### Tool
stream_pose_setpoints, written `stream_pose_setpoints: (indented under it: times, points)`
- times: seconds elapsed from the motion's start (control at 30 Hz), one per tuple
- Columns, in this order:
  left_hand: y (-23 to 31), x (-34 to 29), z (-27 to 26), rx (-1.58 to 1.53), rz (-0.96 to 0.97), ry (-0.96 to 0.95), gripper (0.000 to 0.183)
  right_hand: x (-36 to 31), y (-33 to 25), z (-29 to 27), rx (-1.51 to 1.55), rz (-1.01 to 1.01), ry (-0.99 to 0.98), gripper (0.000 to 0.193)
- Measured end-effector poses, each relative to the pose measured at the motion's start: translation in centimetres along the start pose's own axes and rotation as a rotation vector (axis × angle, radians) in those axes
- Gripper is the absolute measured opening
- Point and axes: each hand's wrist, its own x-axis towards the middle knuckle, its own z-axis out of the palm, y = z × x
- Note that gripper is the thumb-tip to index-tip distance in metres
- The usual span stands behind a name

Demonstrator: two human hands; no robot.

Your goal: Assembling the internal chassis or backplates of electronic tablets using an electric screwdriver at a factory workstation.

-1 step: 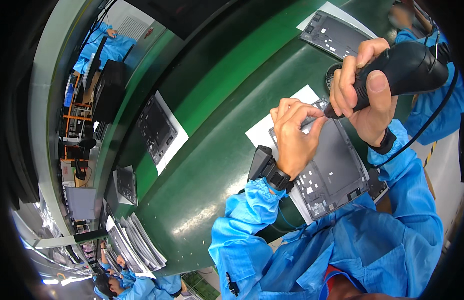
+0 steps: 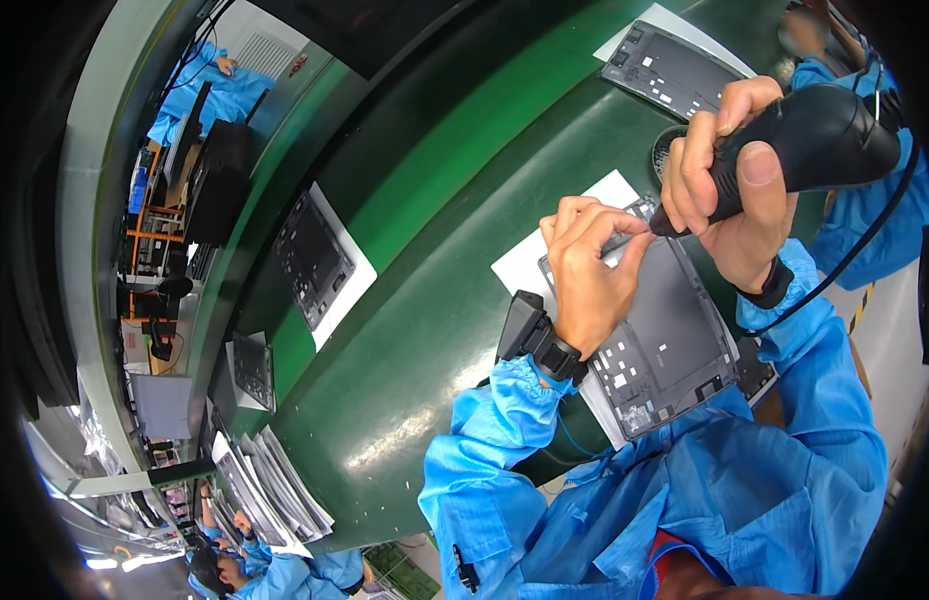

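Note:
A black corded electric screwdriver (image 2: 809, 140) is gripped in my right hand (image 2: 734, 190), its tapered nose pointing down and left. Beneath both hands lies a dark grey tablet housing (image 2: 674, 330) with small white patches, resting on a white sheet (image 2: 519, 265). My left hand (image 2: 589, 270) hovers over its far part, thumb and forefinger pinched right beside the screwdriver's nose. Whatever sits between those fingertips is too small or hidden to tell. The fingers also hide the spot on the housing where the nose points.
Similar housings lie on white sheets at far right (image 2: 674, 75) and left (image 2: 314, 260) of the green table (image 2: 414, 330). Stacked thin panels (image 2: 274, 490) stand at lower left. A round black dish (image 2: 664, 145) is partly behind my right hand. The tool's cable (image 2: 864, 235) loops past my right sleeve; a co-worker's blue sleeve (image 2: 884, 230) is close by.
My right hand and the screwdriver have shifted very slightly; the nose stays at my left fingertips. Nothing else has visibly moved.

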Motion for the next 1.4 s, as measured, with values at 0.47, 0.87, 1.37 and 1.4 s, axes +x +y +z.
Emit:
stream_pose_setpoints:
  times: [0.47,0.87,1.37,1.4]
  points:
    - [-0.1,0.0,-0.1,-0.052,-0.019,0.048,0.023,0.0,-0.5,0.5,-0.119,0.007,-0.017,0.041]
    - [-2.2,-1.4,-4.0,0.168,-0.083,-0.052,0.055,-0.7,4.5,1.3,-0.076,0.078,-0.113,0.024]
    - [-5.3,-3.1,-4.1,0.161,-0.18,-0.095,0.021,-1.4,8.4,2.3,-0.136,0.202,-0.085,0.021]
    - [-5.3,-3.1,-4.2,0.161,-0.182,-0.094,0.021,-1.4,8.4,2.4,-0.141,0.217,-0.076,0.021]
